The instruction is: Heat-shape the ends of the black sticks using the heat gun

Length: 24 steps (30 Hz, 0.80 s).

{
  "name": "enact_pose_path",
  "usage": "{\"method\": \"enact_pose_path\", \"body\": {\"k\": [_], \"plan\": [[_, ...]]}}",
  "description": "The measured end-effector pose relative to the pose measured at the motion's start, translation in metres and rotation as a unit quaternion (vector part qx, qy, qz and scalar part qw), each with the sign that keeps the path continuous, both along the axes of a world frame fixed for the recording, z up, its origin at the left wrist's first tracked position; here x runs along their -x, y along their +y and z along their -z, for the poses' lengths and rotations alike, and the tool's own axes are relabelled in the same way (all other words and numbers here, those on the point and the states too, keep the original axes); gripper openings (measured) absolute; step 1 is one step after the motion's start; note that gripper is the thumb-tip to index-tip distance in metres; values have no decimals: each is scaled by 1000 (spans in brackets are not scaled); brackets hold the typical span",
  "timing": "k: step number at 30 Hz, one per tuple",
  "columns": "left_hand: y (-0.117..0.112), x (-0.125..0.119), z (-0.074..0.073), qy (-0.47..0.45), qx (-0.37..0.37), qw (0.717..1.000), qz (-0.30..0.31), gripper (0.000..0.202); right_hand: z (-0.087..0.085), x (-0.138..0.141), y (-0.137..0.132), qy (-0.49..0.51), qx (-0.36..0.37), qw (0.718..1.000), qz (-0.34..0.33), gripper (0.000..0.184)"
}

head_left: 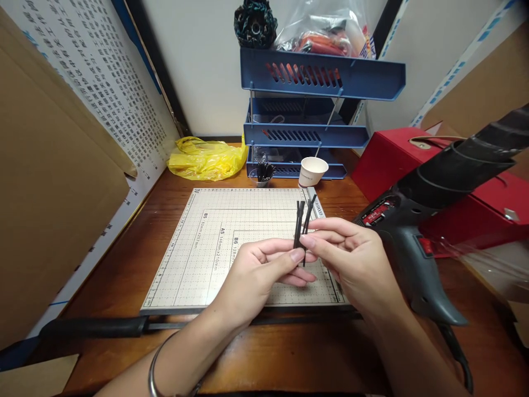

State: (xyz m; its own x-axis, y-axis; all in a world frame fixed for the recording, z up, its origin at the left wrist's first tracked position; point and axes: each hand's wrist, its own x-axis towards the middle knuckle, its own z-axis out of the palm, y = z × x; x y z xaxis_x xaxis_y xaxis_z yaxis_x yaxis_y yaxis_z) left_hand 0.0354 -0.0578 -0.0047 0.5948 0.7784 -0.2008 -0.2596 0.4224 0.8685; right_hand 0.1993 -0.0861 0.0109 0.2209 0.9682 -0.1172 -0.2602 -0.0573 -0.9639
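Note:
Several thin black strips (pixel 298 223) stand upright between the thumb and fingers of my left hand (pixel 258 270), closed around their lower part. More black strips (pixel 309 214) lean slightly right, pinched at thumb and fingertips by my right hand (pixel 355 253). The two hands almost meet, and their fingertips hide the strips' lower middle. Whether these strips are tubing or wire I cannot make out. Both hands hover over the gridded board of a paper cutter (pixel 185 248). Its black-handled blade arm (pixel 95 327) lies down along the near edge.
A heat gun (pixel 413 226) stands at right before a red box (pixel 384 146). Behind the cutter are a paper cup (pixel 313 172), a small clear cup of black pieces (pixel 264 173), a yellow plastic bag (pixel 206 160) and blue stacked trays (pixel 306 135). Cardboard (pixel 53 165) walls the left.

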Motion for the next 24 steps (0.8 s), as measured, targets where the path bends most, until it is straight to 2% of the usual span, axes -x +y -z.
{"method": "enact_pose_path", "body": {"k": [7,15,24], "plan": [[-2,-2,-3,8,-21,1000,-2,29,0,-2,1,-10,4,1000,3,33],[-5,-5,-4,40,-61,997,-15,27,2,-3,2,35,9,999,-14,33],[-5,-3,-3,45,-80,996,-4,31,0,-4,2,-61,-31,997,32,27]]}}
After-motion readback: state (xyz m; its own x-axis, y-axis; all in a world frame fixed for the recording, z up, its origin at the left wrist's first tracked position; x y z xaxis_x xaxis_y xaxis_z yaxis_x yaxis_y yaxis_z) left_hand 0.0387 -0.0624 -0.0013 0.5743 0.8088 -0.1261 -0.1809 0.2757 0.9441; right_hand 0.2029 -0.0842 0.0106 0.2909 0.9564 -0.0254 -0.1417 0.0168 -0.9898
